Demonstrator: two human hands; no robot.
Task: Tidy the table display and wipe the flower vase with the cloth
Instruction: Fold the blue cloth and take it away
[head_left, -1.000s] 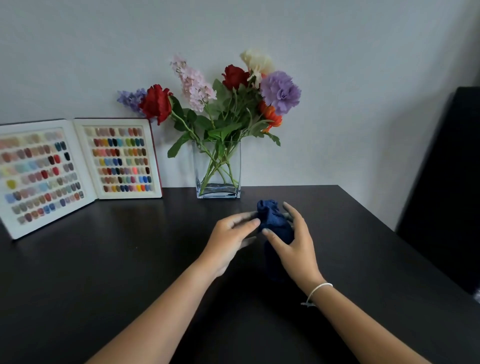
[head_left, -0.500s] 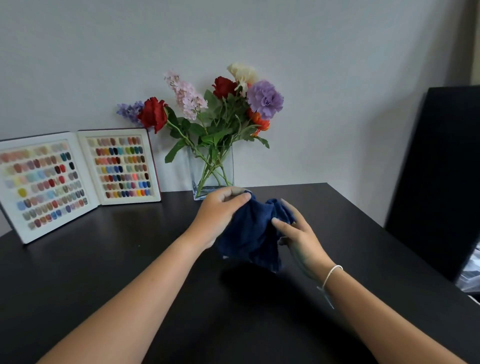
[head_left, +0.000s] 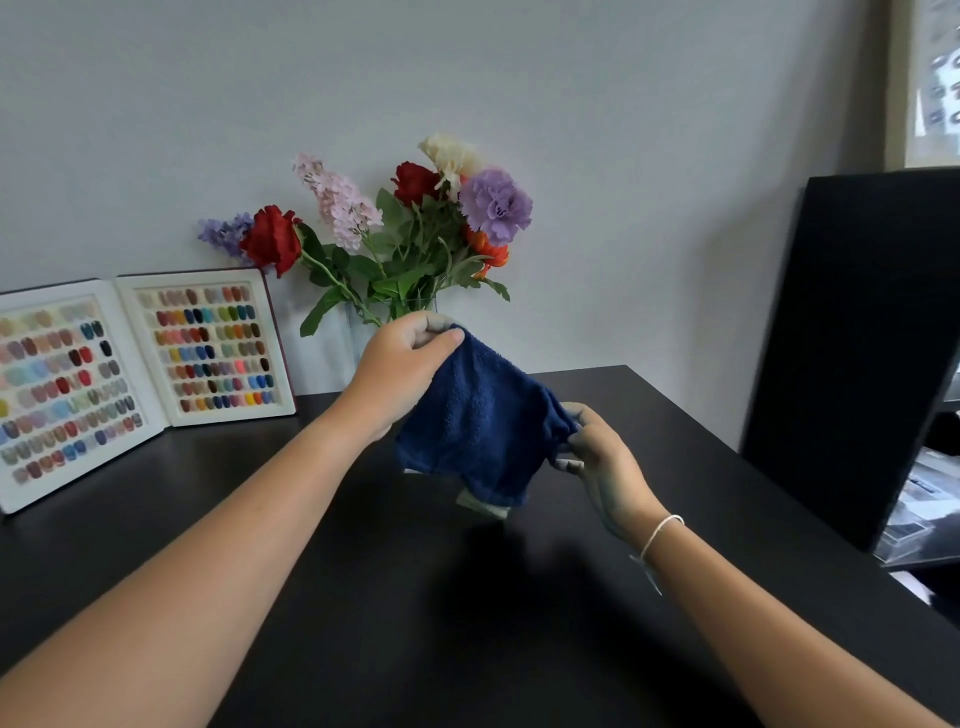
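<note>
A dark blue terry cloth (head_left: 480, 415) hangs spread out above the black table (head_left: 467, 623). My left hand (head_left: 402, 364) pinches its upper left corner and my right hand (head_left: 597, 452) pinches its right corner, lower down. A clear glass vase (head_left: 363, 332) with mixed flowers (head_left: 415, 223) stands at the back by the wall. My left hand and the cloth hide most of the vase. A pale label shows at the cloth's bottom edge.
An open white nail-colour sample book (head_left: 130, 374) leans against the wall at the back left. A tall black panel (head_left: 852, 338) stands to the right of the table, with clear plastic items (head_left: 919, 509) behind it.
The bunched cloth has been lifted off the table and pulled open. My left hand rose up in front of the vase; my right hand moved to the right.
</note>
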